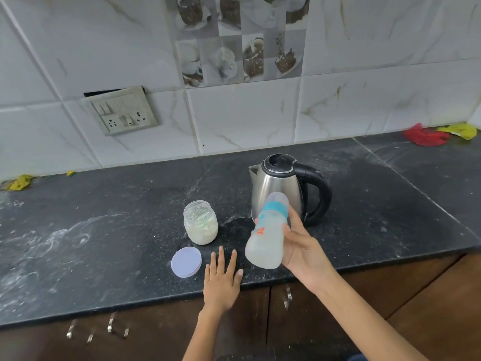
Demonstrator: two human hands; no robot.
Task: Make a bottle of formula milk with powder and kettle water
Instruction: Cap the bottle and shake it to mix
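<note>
My right hand (302,246) grips a baby bottle (266,235) with a teal collar and a clear cap, held tilted above the counter in front of the kettle. The bottle looks blurred and holds cloudy white liquid. A steel kettle (281,188) with a black lid and handle stands behind it, lid down. An open glass jar of pale powder (200,222) stands to the left, with its white lid (186,261) lying flat in front of it. My left hand (222,280) rests flat on the counter's front edge, fingers spread, beside the lid.
The black stone counter (104,230) is dusted with white powder. A switch and socket plate (121,113) sits on the tiled wall. Red and yellow cloths (440,134) lie at the back right, a yellow scrap (19,182) at the back left. Brown cabinet doors run below.
</note>
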